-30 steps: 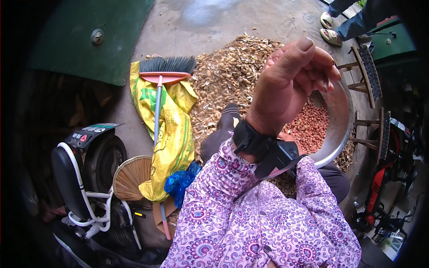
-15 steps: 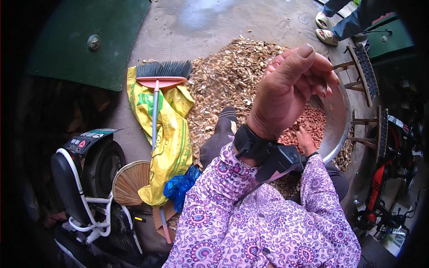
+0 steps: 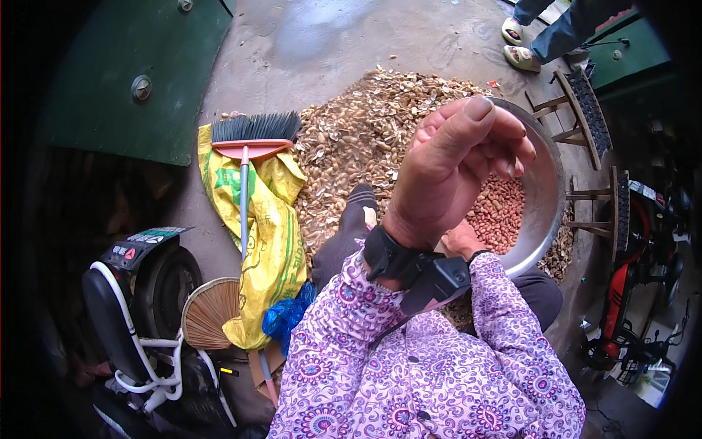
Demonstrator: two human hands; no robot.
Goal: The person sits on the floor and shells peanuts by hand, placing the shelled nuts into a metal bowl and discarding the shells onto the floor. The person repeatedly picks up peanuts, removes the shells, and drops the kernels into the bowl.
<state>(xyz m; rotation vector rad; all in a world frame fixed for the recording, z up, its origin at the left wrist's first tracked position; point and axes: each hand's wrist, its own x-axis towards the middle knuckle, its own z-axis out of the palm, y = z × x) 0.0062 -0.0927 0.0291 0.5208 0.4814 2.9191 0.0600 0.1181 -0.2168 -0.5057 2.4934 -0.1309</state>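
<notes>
My left hand (image 3: pixel 452 164) is raised over the metal basin (image 3: pixel 550 168), palm turned inward. Its fingers are loosely curled, the thumb stands apart from them, and no object shows in the palm. Below it, my right hand (image 3: pixel 462 239) is at the near edge of the reddish shelled peanuts (image 3: pixel 500 214) in the basin. The left hand and wrist cover part of it, so its fingers do not show clearly. A black strap with a small dark device (image 3: pixel 439 282) sits on my left wrist. Beyond the basin spreads a heap of peanut shells (image 3: pixel 358 139).
To the left, a broom (image 3: pixel 252 139) lies on a yellow sack (image 3: pixel 270 271), near a blue plastic bag (image 3: pixel 287 316) and a straw fan (image 3: pixel 212 313). Wooden stools (image 3: pixel 585 117) stand at right. A person's slippered feet (image 3: pixel 521 57) are at the far right.
My right hand has drawn back from among the peanuts toward the basin's near side, behind my left wrist. My left hand keeps its curled shape. The whole view has shifted slightly.
</notes>
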